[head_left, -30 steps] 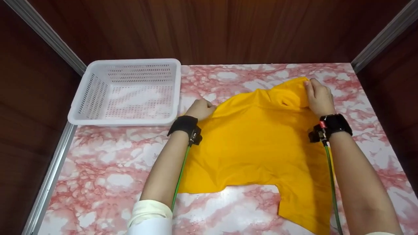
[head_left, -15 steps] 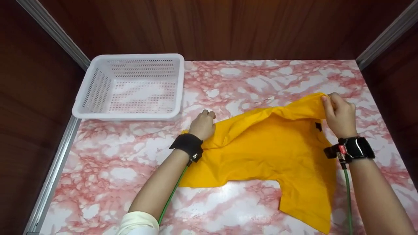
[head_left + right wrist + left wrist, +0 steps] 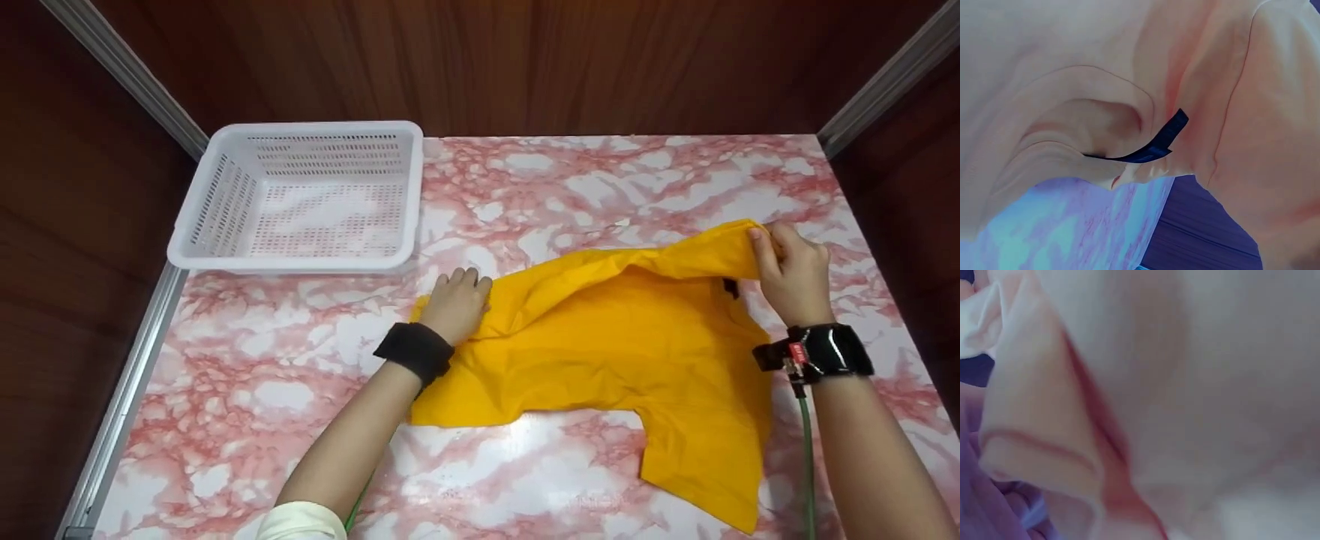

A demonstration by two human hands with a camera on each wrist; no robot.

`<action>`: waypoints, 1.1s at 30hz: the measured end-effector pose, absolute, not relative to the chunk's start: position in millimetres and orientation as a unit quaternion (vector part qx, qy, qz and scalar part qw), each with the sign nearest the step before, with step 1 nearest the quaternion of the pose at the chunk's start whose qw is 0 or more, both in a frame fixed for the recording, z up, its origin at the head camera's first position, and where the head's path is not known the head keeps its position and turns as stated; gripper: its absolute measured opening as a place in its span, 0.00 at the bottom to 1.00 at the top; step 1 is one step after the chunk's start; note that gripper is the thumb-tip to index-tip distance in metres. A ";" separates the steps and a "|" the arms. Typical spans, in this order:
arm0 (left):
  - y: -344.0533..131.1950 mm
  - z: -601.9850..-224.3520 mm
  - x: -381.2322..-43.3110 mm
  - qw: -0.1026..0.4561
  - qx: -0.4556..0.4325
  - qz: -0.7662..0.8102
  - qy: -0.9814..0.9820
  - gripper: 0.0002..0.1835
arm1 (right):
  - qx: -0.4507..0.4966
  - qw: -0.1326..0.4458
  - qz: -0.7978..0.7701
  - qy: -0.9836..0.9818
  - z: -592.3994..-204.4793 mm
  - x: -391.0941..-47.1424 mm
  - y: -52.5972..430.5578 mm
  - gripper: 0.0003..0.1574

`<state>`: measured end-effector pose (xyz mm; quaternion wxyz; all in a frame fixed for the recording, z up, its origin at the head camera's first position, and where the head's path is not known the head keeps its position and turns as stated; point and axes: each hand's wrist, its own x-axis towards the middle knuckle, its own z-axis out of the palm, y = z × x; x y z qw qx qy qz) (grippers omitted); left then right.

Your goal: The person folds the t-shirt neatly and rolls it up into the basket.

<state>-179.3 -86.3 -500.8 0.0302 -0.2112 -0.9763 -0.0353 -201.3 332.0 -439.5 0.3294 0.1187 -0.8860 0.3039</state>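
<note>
A yellow T-shirt (image 3: 585, 352) lies spread on the table, its upper edge lifted into a long fold. My right hand (image 3: 795, 274) pinches the far right corner of that fold between thumb and fingers. On the shirt's left part, my left hand (image 3: 457, 304) grips the cloth with curled fingers; its fingertips are hidden. A black neck label (image 3: 731, 288) peeks out below the right end of the fold. The right wrist view, with washed-out colours, shows the neckline and label (image 3: 1151, 143) close up. Only blurred, folded cloth (image 3: 1044, 405) fills most of the left wrist view.
A white perforated plastic basket (image 3: 300, 264) stands at the back left of the red-and-white marbled table (image 3: 262, 375). Dark wood-grain panels (image 3: 480, 67) close off the back and both sides, with metal strips at the corners. A green cable (image 3: 807, 457) runs along the right forearm.
My right hand has moved right and towards me, drawing the shirt's corner with it and bringing the black label into view. My left hand has come down slightly along the shirt's left edge.
</note>
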 end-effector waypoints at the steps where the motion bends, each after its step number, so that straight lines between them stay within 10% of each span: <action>1: -87.3 -503.1 -176.7 0.032 -0.209 -0.031 -0.977 0.17 | 0.117 0.330 0.306 -0.885 -439.9 -199.6 333.4 0.15; 8: -84.1 -511.9 -179.4 -0.002 -0.092 -0.090 -0.992 0.35 | 0.113 0.327 0.309 -0.886 -447.3 -191.3 342.1 0.16; 33: -89.4 -444.9 -227.9 0.069 -0.164 -0.130 -0.975 0.17 | 0.084 0.299 0.259 -0.915 -424.6 -216.8 323.7 0.20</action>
